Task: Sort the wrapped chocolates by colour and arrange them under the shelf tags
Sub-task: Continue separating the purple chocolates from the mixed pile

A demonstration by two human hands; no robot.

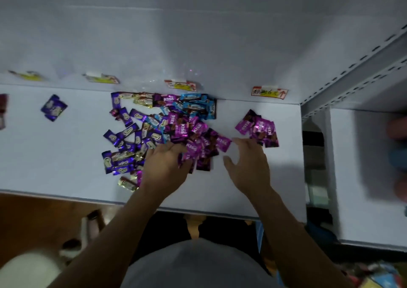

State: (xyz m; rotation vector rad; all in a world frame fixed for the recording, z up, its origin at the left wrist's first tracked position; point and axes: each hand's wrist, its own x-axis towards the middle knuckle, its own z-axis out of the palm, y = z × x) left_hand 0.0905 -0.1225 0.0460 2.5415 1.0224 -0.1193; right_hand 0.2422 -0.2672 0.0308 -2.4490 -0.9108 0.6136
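Observation:
A mixed heap of wrapped chocolates (158,129) lies on the white shelf (66,160): dark purple ones at the left, blue ones at the back, magenta "KISS" ones at the right. My left hand (164,166) rests on the heap's near edge, fingers spread over magenta wrappers. Just right of the heap, my right hand (248,164) is spread and relaxed, its fingertips close to one magenta chocolate (223,143). A small sorted pile of magenta chocolates (258,131) lies below the rightmost shelf tag (269,92). Two dark purple chocolates (53,108) lie apart at the left.
Three more shelf tags (180,84) (102,77) (27,75) hang along the back wall. A perforated metal upright (352,76) borders the shelf on the right. More wrappers (2,111) show at the far left edge. The shelf's front edge (198,210) runs just below my wrists.

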